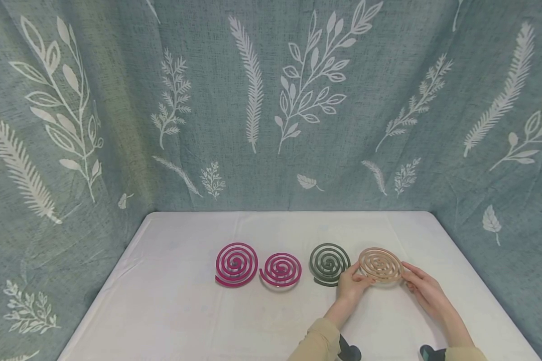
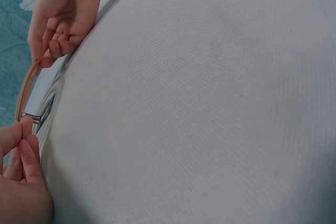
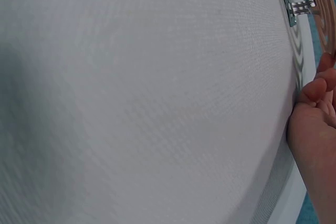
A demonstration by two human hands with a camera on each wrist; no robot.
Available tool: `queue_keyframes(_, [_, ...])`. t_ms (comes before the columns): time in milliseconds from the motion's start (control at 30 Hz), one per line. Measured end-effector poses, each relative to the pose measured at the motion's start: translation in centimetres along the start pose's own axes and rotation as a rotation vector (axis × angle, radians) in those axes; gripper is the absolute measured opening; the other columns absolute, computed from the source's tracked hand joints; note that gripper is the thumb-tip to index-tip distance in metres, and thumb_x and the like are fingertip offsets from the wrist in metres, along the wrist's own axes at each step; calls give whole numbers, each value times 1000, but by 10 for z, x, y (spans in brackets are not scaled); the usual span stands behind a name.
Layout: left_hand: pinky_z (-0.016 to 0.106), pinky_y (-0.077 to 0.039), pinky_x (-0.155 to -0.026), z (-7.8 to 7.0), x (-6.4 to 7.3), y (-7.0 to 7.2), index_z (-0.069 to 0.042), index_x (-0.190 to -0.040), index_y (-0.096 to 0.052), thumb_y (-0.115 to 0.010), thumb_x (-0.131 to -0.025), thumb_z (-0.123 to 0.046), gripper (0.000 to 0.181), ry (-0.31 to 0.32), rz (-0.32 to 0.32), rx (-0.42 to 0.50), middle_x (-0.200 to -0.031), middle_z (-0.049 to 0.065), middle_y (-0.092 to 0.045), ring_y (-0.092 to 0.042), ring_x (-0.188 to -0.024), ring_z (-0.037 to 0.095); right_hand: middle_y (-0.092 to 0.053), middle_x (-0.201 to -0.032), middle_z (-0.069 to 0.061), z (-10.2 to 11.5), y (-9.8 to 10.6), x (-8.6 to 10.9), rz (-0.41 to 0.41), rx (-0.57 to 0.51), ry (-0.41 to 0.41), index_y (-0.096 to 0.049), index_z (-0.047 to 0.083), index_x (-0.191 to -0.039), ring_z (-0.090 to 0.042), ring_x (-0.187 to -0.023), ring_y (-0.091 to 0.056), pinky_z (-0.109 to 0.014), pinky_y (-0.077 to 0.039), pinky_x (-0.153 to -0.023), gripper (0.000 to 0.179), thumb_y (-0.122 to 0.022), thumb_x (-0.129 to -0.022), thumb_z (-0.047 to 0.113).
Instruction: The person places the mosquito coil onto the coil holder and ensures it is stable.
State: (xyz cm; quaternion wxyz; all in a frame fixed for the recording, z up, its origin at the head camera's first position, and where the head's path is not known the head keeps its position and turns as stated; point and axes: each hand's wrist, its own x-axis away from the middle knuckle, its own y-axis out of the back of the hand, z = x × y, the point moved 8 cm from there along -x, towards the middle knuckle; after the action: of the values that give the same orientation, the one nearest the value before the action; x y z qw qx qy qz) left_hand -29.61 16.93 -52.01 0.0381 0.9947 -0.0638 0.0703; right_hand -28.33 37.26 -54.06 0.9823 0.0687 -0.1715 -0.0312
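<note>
A tan mosquito coil [image 1: 381, 264] is held level between both hands, a little above the white table. My left hand [image 1: 353, 288] pinches its near left edge, and my right hand [image 1: 426, 288] pinches the right edge. In the right wrist view, a small metal coil stand [image 3: 302, 7] is under the coil's middle; whether the two are joined I cannot tell. Left of my left hand is a dark green coil [image 1: 328, 263], partly behind the fingers. Farther left are two magenta coils, a smaller one [image 1: 281, 269] and a larger one [image 1: 237, 264].
The white cloth-covered table [image 1: 185, 321] carries all the coils in a row across its middle. A blue-green curtain [image 1: 271, 175] with white leaf prints hangs behind the table and along both sides.
</note>
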Motion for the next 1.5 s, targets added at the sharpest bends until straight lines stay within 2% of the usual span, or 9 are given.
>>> queue_keyframes(400, [13,-47,-58,-2,1,1,-2,-132,-52,-69,-83,-8,52,-4,-5,-6,-75,4,-70,-61,-65,5,-47,-92,17,1,1,0,-29,-25,-11,-17,0,-150,1,-80,-42,-13,-43,-73,72,-54,-96,30])
queue_keyframes(1267, [12,-41,-53,3,1,1,-2,-133,-51,-67,-84,-11,52,-12,-8,-38,-74,3,-70,-64,-65,11,-46,-90,14,1,-1,2,-71,-29,-35,-17,2,-150,1,-80,-42,-12,-44,-73,67,-51,-97,26])
queue_keyframes(1500, [13,-43,-55,4,6,3,-4,-133,-52,-70,-82,-13,55,-7,-14,-54,-73,0,-69,-57,-62,4,-47,-90,16,3,0,5,-79,-53,-37,-16,2,-150,1,-79,-42,-12,-44,-73,69,-52,-97,26])
